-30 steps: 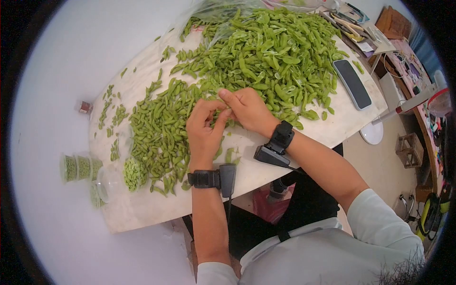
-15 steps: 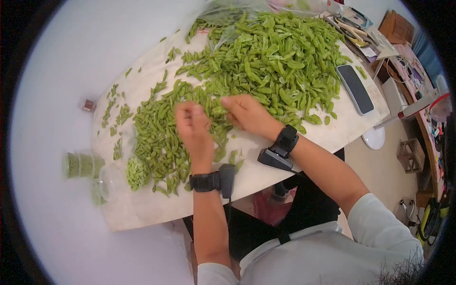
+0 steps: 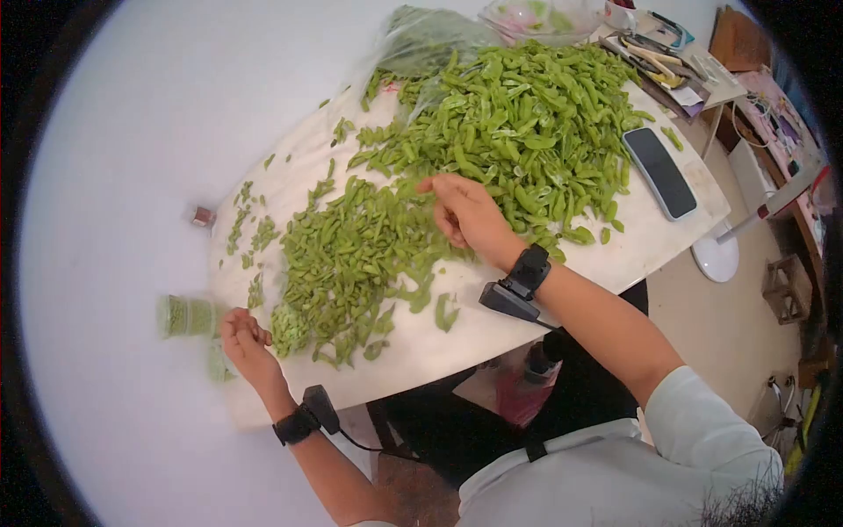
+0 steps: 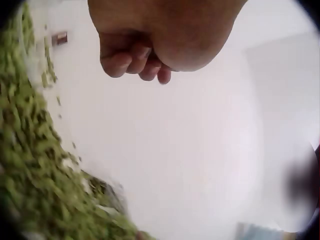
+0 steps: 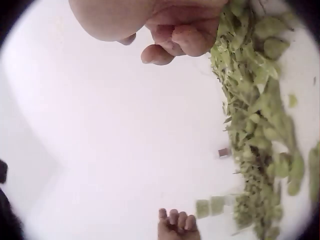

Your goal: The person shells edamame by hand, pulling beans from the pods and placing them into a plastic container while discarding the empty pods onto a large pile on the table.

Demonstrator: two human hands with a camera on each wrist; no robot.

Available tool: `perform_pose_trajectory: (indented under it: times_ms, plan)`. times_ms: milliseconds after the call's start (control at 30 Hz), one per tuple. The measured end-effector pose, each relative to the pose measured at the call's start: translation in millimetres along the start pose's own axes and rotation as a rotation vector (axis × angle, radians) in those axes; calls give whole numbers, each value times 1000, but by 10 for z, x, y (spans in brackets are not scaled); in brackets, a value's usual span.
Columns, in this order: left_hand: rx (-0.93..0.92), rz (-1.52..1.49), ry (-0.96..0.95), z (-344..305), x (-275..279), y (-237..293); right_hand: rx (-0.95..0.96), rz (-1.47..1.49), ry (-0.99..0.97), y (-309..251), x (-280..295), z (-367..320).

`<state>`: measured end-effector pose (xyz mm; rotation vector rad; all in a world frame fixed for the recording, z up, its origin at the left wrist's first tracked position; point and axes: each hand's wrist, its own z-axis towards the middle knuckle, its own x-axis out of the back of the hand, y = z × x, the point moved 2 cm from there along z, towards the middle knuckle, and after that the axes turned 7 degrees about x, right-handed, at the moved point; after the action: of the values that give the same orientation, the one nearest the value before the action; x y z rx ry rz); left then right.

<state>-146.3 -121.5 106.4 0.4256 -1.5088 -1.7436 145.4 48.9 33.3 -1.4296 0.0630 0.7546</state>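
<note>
In the head view my left hand (image 3: 246, 342) hangs at the table's left end, beside a clear tub of shelled green beans (image 3: 290, 329). Its fingers curl in toward the palm in the left wrist view, and nothing shows between them; the inside of the palm is hidden. My right hand (image 3: 470, 215) hovers at the border between a big heap of green bean pods (image 3: 536, 123) and a flatter spread of pods (image 3: 360, 255). In the right wrist view its fingers (image 5: 192, 40) are loosely bent, apart from the thumb, with nothing seen in them.
Lidded tubs of green beans (image 3: 178, 316) stand past the left hand. A small brown-labelled jar (image 3: 202, 216) sits at the table's far left edge. A phone (image 3: 659, 174) lies at right. Behind the heap are a plastic bag (image 3: 430, 39) and clear bowl (image 3: 544, 22).
Both hands were together over the pods, then parted. The left hand has swung left and toward me to the bean tub. The right hand has stayed near the heap, and the view has shifted slightly.
</note>
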Motion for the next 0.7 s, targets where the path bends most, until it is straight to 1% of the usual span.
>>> perform_pose_trajectory:
  times_ms: [33, 67, 100, 133, 167, 200, 233, 333, 433, 533, 600, 633, 700]
  plan:
    - [18, 160, 24, 67, 163, -134, 63, -78, -37, 89, -19, 22]
    - [-52, 374, -8, 130, 303, -290, 127, -154, -77, 137, -61, 43]
    - [-115, 590, -40, 161, 414, -405, 98, -140, -85, 149, -89, 48]
    - [-133, 673, -84, 121, 410, -397, 69, -130, -91, 143, -80, 45]
    - [-72, 720, -111, 80, 402, -387, 40, -123, -94, 123, -58, 33]
    - [-11, 764, -140, 32, 356, -363, 25, -177, -77, 67, -32, 9]
    - [49, 804, -171, -3, 311, -345, 47, -198, -67, 75, -26, 11]
    - [-99, 775, -137, -37, 234, -286, 109, -232, -55, 110, -29, 38]
    - [-363, 841, -79, 52, 185, -96, 134, -201, -77, 132, -35, 40]
    - [-142, 663, -244, 201, -25, 4, 109, -154, -95, 123, -8, 28]
    - [-158, 612, -258, 251, -351, 101, 70, -97, -130, 62, 8, 7]
    - [-167, 587, -266, 285, -538, 140, 81, -106, -146, 80, 6, 12]
    - [-304, 744, -239, 429, -857, 81, 106, -128, -177, 138, -3, 17]
